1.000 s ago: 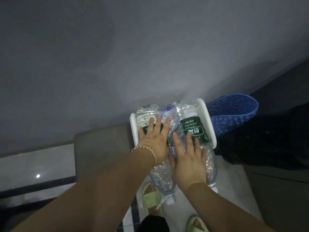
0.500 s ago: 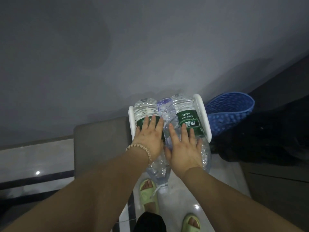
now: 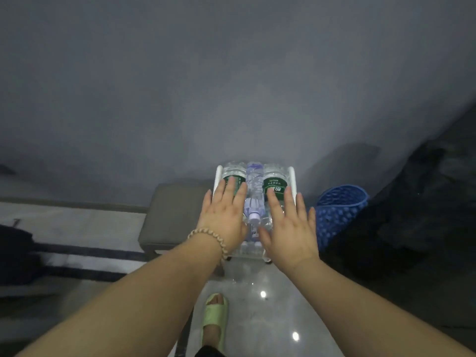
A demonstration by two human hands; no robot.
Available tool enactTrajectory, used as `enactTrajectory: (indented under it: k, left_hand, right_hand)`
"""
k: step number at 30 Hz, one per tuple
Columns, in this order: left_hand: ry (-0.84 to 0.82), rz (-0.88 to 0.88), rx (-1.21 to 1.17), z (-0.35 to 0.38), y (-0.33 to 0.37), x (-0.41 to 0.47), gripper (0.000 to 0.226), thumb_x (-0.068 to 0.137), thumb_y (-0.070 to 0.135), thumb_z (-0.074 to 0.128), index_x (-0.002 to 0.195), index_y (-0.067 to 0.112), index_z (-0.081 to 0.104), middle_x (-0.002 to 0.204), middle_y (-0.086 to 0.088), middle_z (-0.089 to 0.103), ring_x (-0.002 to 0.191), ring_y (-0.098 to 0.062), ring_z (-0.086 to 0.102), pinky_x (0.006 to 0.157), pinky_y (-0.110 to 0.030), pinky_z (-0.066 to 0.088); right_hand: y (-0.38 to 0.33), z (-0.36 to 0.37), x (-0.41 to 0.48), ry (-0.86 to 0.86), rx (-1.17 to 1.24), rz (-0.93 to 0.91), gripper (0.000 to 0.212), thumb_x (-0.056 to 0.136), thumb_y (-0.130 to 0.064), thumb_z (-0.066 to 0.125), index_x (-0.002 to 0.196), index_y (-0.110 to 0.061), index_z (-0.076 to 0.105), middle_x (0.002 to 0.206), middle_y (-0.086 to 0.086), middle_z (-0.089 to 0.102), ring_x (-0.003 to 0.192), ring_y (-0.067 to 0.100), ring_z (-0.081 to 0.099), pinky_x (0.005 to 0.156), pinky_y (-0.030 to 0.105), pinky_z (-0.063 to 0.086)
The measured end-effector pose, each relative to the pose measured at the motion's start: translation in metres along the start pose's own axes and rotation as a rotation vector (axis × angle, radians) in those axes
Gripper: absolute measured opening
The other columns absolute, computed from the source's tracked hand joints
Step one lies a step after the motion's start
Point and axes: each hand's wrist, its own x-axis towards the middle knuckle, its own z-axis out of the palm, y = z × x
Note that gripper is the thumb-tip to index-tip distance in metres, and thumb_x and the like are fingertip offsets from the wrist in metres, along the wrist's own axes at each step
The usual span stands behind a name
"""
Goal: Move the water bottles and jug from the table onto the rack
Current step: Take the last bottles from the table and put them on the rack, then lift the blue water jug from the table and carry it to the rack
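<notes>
Just right of the frame's centre, a white rack (image 3: 292,176) held three water bottles lying down: a left green-labelled bottle (image 3: 233,175), a right green-labelled bottle (image 3: 275,182) and a clear purple-tinted bottle (image 3: 253,188) between them. The labels' white writing was too blurred to read. The left hand (image 3: 224,217), with a bead bracelet (image 3: 209,235) on its wrist, and the right hand (image 3: 289,229) lay flat over the bottles, fingers straight and spread, gripping nothing. A blue basket (image 3: 337,210) stood at right.

Position: one wide-angle camera on the person's head.
Direction: forward and down, to the rack (image 3: 291,176) at the wall (image 3: 231,73).
Nearness: close; the left hand (image 3: 223,215) and the right hand (image 3: 288,228) are at the rack in mid-frame, the floor (image 3: 257,318) below them.
</notes>
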Motion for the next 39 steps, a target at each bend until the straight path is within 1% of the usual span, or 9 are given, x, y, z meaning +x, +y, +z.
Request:
enactTrajectory:
  k: [7, 15, 20, 25, 28, 31, 35, 37, 39]
  left_hand:
    - [0.188, -0.146, -0.004, -0.074, 0.012, -0.111, 0.089, 0.087, 0.042, 0.054, 0.148, 0.023, -0.008, 0.158, -0.005, -0.009, 0.144, -0.023, -0.008, 0.117, -0.042, 0.002]
    - [0.283, -0.285, 0.05, -0.133, -0.006, -0.234, 0.088, 0.089, 0.039, 0.052, 0.148, 0.024, -0.011, 0.157, -0.006, -0.014, 0.144, -0.023, -0.012, 0.115, -0.041, -0.004]
    - [0.378, -0.336, 0.088, -0.151, -0.033, -0.366, 0.086, 0.091, 0.041, 0.049, 0.148, 0.023, -0.013, 0.157, -0.005, -0.015, 0.143, -0.021, -0.014, 0.117, -0.041, -0.003]
    - [0.392, -0.539, 0.183, -0.156, -0.085, -0.565, 0.085, 0.092, 0.047, 0.046, 0.146, 0.025, -0.016, 0.156, -0.004, -0.017, 0.143, -0.023, -0.016, 0.116, -0.045, -0.003]
    - [0.385, -0.626, 0.264, -0.163, -0.112, -0.668, 0.08, 0.094, 0.047, 0.041, 0.147, 0.024, -0.013, 0.157, -0.005, -0.016, 0.143, -0.027, -0.013, 0.116, -0.05, 0.0]
    - [0.392, -0.724, 0.309, -0.169, -0.144, -0.756, 0.08, 0.092, 0.049, 0.043, 0.146, 0.024, -0.012, 0.157, -0.005, -0.012, 0.144, -0.028, -0.008, 0.114, -0.049, -0.002]
    - [0.376, -0.875, 0.278, -0.161, -0.181, -0.837, 0.084, 0.091, 0.051, 0.045, 0.146, 0.027, -0.014, 0.157, -0.005, -0.017, 0.144, -0.028, -0.01, 0.113, -0.047, -0.006]
    - [0.355, -0.94, 0.237, -0.156, -0.199, -0.865, 0.085, 0.091, 0.053, 0.044, 0.145, 0.028, -0.016, 0.156, -0.005, -0.02, 0.144, -0.029, -0.011, 0.113, -0.048, -0.005]
    - [0.346, -0.997, 0.198, -0.143, -0.224, -0.893, 0.084, 0.092, 0.053, 0.043, 0.145, 0.029, -0.017, 0.156, -0.005, -0.021, 0.143, -0.028, -0.013, 0.115, -0.049, -0.003]
  right_hand:
    - [-0.012, -0.082, -0.067, 0.153, 0.012, -0.14, 0.08, 0.091, -0.051, 0.045, 0.15, -0.029, -0.003, 0.159, 0.009, -0.002, 0.145, 0.029, -0.005, 0.114, 0.053, 0.003]
    - [-0.084, -0.128, -0.149, 0.253, 0.067, -0.303, 0.084, 0.089, -0.044, 0.054, 0.151, -0.027, 0.001, 0.159, 0.01, -0.003, 0.145, 0.029, -0.004, 0.115, 0.051, 0.001]
    - [-0.166, -0.125, -0.25, 0.236, 0.115, -0.451, 0.089, 0.087, -0.044, 0.056, 0.15, -0.028, -0.004, 0.159, 0.009, -0.007, 0.145, 0.028, -0.008, 0.115, 0.05, -0.003]
    - [-0.288, -0.114, -0.391, 0.232, 0.195, -0.642, 0.085, 0.09, -0.047, 0.049, 0.149, -0.029, -0.01, 0.158, 0.006, -0.013, 0.144, 0.023, -0.014, 0.116, 0.049, -0.003]
    - [-0.351, -0.111, -0.466, 0.193, 0.208, -0.8, 0.085, 0.091, -0.051, 0.046, 0.148, -0.031, -0.014, 0.157, 0.004, -0.018, 0.142, 0.022, -0.021, 0.115, 0.051, -0.005]
    - [-0.412, -0.114, -0.528, 0.182, 0.216, -0.9, 0.084, 0.091, -0.049, 0.046, 0.148, -0.029, -0.013, 0.157, 0.005, -0.019, 0.142, 0.025, -0.021, 0.115, 0.05, -0.008]
    - [-0.476, -0.106, -0.587, 0.186, 0.228, -0.954, 0.083, 0.092, -0.049, 0.046, 0.149, -0.029, -0.011, 0.158, 0.006, -0.017, 0.143, 0.026, -0.019, 0.115, 0.05, -0.008]
    - [-0.504, -0.096, -0.606, 0.164, 0.239, -0.992, 0.082, 0.091, -0.049, 0.046, 0.149, -0.029, -0.009, 0.158, 0.006, -0.016, 0.143, 0.027, -0.018, 0.115, 0.052, -0.005]
    - [-0.538, -0.077, -0.622, 0.138, 0.206, -1.022, 0.083, 0.092, -0.052, 0.044, 0.148, -0.03, -0.013, 0.157, 0.006, -0.02, 0.142, 0.026, -0.022, 0.115, 0.053, -0.005]
